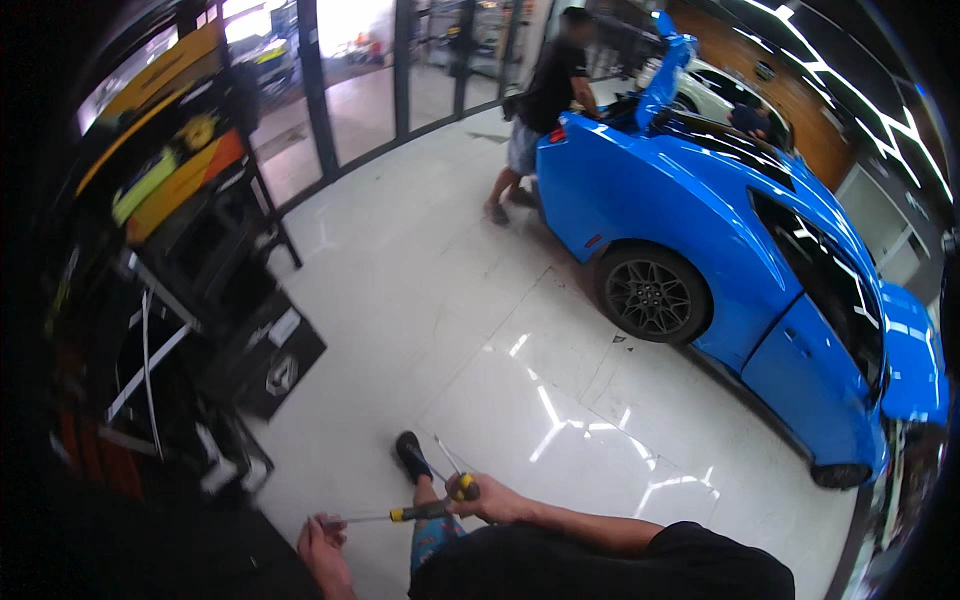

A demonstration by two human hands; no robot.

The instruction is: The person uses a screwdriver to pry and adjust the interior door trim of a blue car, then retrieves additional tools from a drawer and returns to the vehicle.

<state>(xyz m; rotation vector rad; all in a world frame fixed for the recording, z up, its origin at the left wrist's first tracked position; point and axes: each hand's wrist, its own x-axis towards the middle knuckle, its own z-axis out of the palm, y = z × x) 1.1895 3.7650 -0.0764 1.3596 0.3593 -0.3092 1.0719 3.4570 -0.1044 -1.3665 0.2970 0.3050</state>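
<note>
Two screwdrivers with black-and-yellow handles are gathered in my right hand (492,499), whose fingers are closed round them. One screwdriver (422,512) lies level, its shaft reaching left to my left hand. The other screwdriver (464,487) has its thin shaft slanting up and away over the floor. My left hand (322,545) is closed, fingertips pinched at the tip end of the level shaft. Both hands are low in front of my body, above my leg and dark shoe (410,456).
A blue car (690,190) stands at the right with its rear lid raised and front door ajar. A person (545,95) bends at its rear. Along the left are a cluttered rack (190,220) and a black box (285,370). Glass doors (350,80) line the back; a white car (715,90) is beyond.
</note>
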